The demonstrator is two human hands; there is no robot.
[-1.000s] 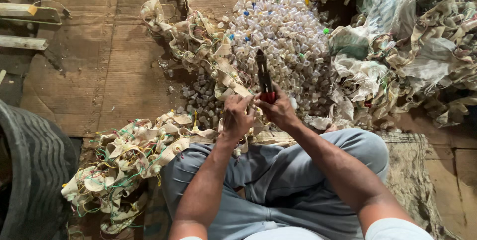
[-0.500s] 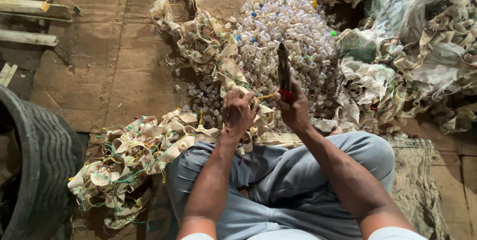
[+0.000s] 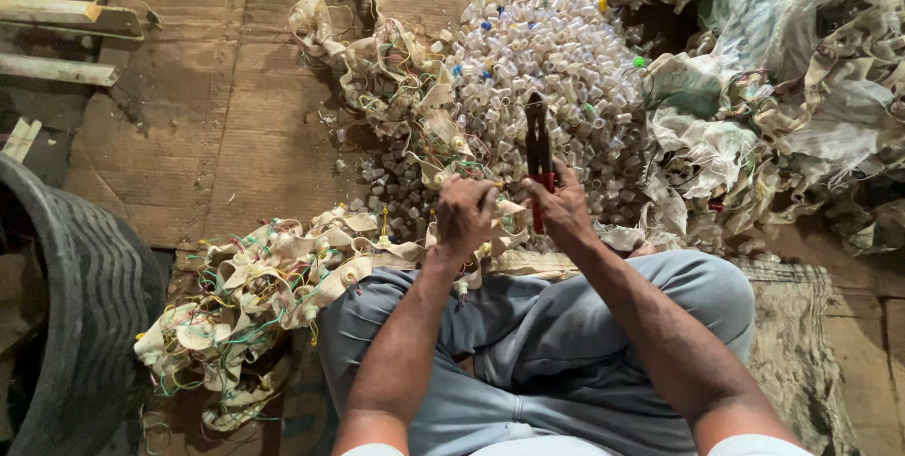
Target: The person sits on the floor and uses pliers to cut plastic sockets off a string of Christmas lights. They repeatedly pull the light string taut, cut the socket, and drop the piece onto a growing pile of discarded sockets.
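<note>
1. The right hand [image 3: 564,209] is closed around the red grips of a pair of pliers [image 3: 538,147], whose dark jaws point up and away from the body.
2. The left hand [image 3: 464,215] is curled shut on a strip of cream tape and coloured wires [image 3: 377,258], just beside the pliers.
3. Over the last second the pliers have swung upright and both hands have drawn closer together, so the tool now seems lined up with the strip.
4. The strip trails left across the person's grey-trousered lap [image 3: 528,343].
5. Beyond lies a heap of small white caps [image 3: 556,50] on cardboard [image 3: 217,116].
</note>
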